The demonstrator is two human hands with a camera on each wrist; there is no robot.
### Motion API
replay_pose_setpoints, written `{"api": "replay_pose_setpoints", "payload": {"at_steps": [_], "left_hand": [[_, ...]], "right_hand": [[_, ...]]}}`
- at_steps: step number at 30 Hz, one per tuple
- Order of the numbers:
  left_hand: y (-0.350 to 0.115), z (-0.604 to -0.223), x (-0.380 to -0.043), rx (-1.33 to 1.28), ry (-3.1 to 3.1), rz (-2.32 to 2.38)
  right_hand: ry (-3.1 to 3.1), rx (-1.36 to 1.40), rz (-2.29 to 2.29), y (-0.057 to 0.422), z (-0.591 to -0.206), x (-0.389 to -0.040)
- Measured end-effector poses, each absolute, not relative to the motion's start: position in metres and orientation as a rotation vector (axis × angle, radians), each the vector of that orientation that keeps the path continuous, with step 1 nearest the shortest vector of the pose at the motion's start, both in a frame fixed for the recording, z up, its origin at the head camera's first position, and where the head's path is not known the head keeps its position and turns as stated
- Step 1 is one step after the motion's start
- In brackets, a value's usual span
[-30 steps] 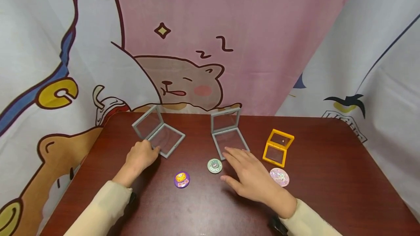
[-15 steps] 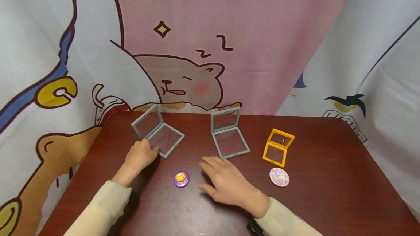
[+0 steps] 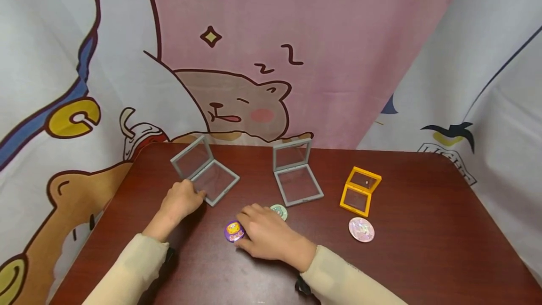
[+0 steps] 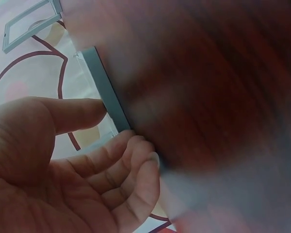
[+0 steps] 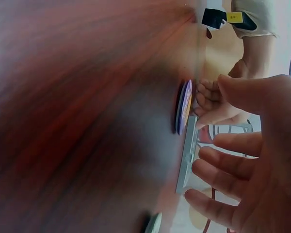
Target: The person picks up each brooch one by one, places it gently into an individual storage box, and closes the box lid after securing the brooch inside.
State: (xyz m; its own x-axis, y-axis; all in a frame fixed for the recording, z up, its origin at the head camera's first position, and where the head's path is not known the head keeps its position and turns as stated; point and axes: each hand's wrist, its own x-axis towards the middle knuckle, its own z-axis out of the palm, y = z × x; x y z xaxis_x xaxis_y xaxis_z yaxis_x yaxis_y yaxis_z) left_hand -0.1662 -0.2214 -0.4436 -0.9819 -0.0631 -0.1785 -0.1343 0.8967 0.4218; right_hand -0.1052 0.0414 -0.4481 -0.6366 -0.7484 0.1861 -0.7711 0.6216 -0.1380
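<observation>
My left hand (image 3: 179, 199) pinches the near corner of a grey hinged display case (image 3: 201, 169) with a clear window, its lid standing up. In the left wrist view the thumb and curled fingers are at the case's grey edge (image 4: 105, 87). My right hand (image 3: 268, 232) is over the table, fingers spread and relaxed, its fingertips right at a round purple badge (image 3: 234, 231) with a yellow character. The right wrist view shows the badge (image 5: 184, 107) flat on the table, beyond the thumb and fingers. A green badge (image 3: 279, 212) is partly hidden behind the right hand.
A second grey case (image 3: 291, 168) stands opened at the back middle. To its right is a small yellow case (image 3: 358, 188), also opened, with a pink badge (image 3: 362, 229) in front. A printed curtain (image 3: 338, 60) hangs behind the table (image 3: 423, 229).
My right hand has moved left, from beside the middle grey case, across the green badge to the purple badge. The left hand has stayed on its case.
</observation>
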Motion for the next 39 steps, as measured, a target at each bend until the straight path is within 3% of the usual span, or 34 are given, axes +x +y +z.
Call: {"api": "replay_pose_setpoints", "payload": {"at_steps": [10,17,39], "left_hand": [[-0.233,-0.472,-0.178,-0.117,2.939,0.661],[-0.224,-0.447,-0.162,-0.105,2.915,0.698],[-0.219,-0.444,-0.152,-0.100,2.891,0.731]], "right_hand": [[-2.805,1.265,0.107,0.020,-0.455,-0.105],[-2.757,1.290,0.012,0.015,-0.454,-0.104],[-2.803,1.300,0.415,0.035,-0.454,-0.119]]}}
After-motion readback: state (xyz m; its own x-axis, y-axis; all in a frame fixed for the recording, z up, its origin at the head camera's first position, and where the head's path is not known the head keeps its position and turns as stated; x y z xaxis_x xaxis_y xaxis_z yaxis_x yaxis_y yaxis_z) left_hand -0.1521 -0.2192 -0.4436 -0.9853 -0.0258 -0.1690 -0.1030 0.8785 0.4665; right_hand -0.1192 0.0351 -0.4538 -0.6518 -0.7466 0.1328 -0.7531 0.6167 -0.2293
